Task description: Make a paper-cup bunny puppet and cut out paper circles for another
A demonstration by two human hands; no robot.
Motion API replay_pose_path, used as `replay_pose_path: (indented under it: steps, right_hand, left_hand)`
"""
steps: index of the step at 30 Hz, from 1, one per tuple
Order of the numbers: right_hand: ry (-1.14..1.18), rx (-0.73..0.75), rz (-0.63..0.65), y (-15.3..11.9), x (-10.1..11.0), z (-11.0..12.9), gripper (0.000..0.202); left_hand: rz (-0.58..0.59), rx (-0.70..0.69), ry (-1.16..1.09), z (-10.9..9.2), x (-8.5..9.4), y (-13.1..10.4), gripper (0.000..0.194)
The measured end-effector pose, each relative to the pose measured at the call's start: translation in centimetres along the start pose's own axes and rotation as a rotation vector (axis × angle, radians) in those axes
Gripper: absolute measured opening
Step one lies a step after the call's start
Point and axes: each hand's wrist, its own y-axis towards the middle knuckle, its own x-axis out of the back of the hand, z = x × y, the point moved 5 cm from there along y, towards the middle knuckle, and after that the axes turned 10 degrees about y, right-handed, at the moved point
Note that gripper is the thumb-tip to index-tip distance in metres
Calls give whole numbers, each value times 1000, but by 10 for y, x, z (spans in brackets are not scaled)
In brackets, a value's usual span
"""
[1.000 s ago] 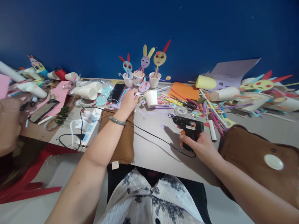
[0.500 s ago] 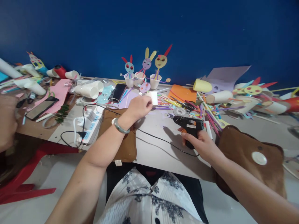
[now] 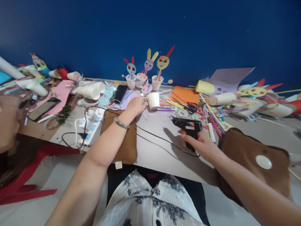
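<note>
Nearest us, our L forearm crosses a brown pad (image 3: 125,142) at the worktop (image 3: 152,153) edge. Our R hand (image 3: 202,144) is wrapped round the glue gun (image 3: 190,125) grip, nozzle pointing L, its body above the worktop. Our L hand (image 3: 136,106) is narrow, fingertips beside the white cup (image 3: 154,101); can't tell if it's gripping the small green bit there. Cup's upright, btwn L hand & tape roll (image 3: 182,113). Just behind: purple face (image 3: 146,89); farther, 3 paper figures (image 3: 148,65) in cups, nr the blue wall (image 3: 150,28).
</note>
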Motion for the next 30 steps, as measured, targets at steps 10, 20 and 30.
replay_pose_path:
  steps: [10,20,30]
  right_hand:
    - [53,-18,11,4,-2,-6,35]
    - [57,66,37,4,3,-12,27]
    - [67,52,33,3,3,-13,28]
  left_hand:
    - [139,166,-252,12,-24,23,28]
    - [175,330,-487,16,-35,22,25]
    - [222,397,-591,12,-33,18,32]
